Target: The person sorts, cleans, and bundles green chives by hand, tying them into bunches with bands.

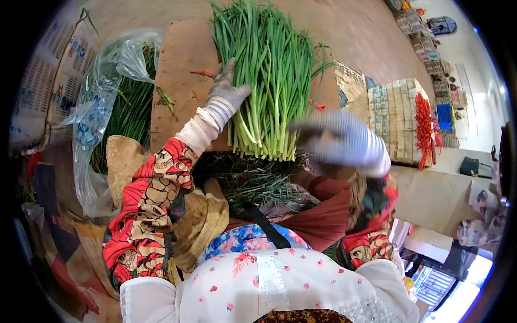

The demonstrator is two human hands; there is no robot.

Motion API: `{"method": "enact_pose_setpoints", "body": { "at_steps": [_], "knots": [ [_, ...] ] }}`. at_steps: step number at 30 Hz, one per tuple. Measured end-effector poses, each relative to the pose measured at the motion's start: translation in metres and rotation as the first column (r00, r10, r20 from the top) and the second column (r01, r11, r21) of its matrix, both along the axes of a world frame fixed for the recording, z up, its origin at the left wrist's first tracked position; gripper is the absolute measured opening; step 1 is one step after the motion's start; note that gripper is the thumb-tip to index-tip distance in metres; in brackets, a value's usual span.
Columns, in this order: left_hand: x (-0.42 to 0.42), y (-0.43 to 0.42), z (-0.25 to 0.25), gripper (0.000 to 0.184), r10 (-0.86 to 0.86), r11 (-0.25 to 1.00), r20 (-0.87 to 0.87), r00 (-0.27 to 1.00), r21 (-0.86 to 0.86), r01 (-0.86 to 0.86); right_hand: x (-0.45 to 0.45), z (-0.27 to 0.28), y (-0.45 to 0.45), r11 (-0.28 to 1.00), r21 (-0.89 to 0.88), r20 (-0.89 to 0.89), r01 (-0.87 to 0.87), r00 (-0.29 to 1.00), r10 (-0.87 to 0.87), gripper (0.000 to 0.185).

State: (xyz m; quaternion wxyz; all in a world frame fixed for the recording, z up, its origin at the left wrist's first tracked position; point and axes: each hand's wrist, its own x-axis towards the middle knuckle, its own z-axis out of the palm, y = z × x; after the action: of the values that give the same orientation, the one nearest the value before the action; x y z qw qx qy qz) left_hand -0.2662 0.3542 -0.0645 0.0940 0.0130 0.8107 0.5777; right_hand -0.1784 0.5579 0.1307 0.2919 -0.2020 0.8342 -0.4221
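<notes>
A thick bunch of green garlic chives [272,86] lies on a brown board, leaves pointing away and pale stem ends lined up towards me. My left hand [223,91], in a grey striped glove, rests against the left side of the bunch with its fingers stretched out and its thumb apart over the stems. Beside the lower right of the stems is my right hand [344,140], also gloved. Motion smears its fingers, so whether it holds anything cannot be made out. Red ties [319,105] lie on the board at the right of the bunch.
The brown board [177,64] carries another red strip at the left. A clear plastic bag [89,134] with more greens stands to the left. Loose leaves [253,180] lie below the board. At the right, a stack of cartons [396,121] has red ties [425,129] hanging from it.
</notes>
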Motion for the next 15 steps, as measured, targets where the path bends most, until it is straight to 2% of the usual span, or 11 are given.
{"method": "enact_pose_setpoints", "body": {
  "at_steps": [1,3,5,6,7,8,10,12,13,14,15],
  "knots": [
    [-0.001,0.000,0.001,0.086,0.002,1.000,-0.007,1.000,-0.016,-0.002,-0.019,-0.008,-0.002,0.973,-0.070,-0.018,0.220,0.975,-0.222,0.029],
    [0.000,-0.001,0.003,0.087,-0.004,0.999,-0.038,0.999,-0.049,0.002,-0.073,-0.054,-0.006,0.902,-0.041,-0.409,0.431,0.816,-0.408,0.030],
    [0.002,-0.001,0.003,0.086,0.001,1.000,-0.042,0.999,-0.029,-0.002,-0.111,-0.075,-0.017,0.806,0.249,-0.539,0.537,0.768,-0.345,0.046],
    [0.002,0.000,0.004,0.086,0.012,1.000,-0.034,0.999,-0.004,-0.012,-0.124,-0.081,-0.027,0.697,0.420,-0.601,0.581,0.754,-0.266,0.048],
    [0.002,0.000,0.006,0.086,0.016,0.999,-0.031,0.999,-0.051,-0.017,-0.133,-0.088,-0.035,0.650,0.512,-0.551,0.561,0.796,-0.253,0.048],
    [0.002,0.001,0.008,0.086,0.014,0.999,-0.041,0.999,-0.051,-0.016,-0.139,-0.093,-0.039,0.601,0.597,-0.497,0.531,0.833,-0.243,0.047],
    [0.004,0.003,0.014,0.086,0.015,0.996,-0.010,1.000,-0.091,-0.016,-0.139,-0.102,-0.039,0.618,0.589,-0.484,0.520,0.840,-0.245,0.048],
    [0.007,0.004,0.019,0.085,0.025,0.999,-0.002,1.000,-0.044,-0.025,-0.132,-0.109,-0.031,0.685,0.475,-0.556,0.552,0.792,-0.253,0.042],
    [0.007,0.005,0.018,0.085,0.030,0.999,-0.002,1.000,-0.039,-0.030,-0.128,-0.110,-0.026,0.792,0.249,-0.529,0.558,0.763,-0.372,0.037],
    [0.007,0.005,0.016,0.084,0.034,0.999,0.000,0.999,-0.032,-0.034,-0.122,-0.111,-0.020,0.838,0.006,-0.468,0.545,0.742,-0.479,0.032],
    [0.006,0.006,0.012,0.084,0.038,0.999,-0.029,0.999,-0.038,-0.039,-0.103,-0.087,-0.022,0.811,-0.171,-0.203,0.560,0.785,-0.585,0.028]
  ]
}}
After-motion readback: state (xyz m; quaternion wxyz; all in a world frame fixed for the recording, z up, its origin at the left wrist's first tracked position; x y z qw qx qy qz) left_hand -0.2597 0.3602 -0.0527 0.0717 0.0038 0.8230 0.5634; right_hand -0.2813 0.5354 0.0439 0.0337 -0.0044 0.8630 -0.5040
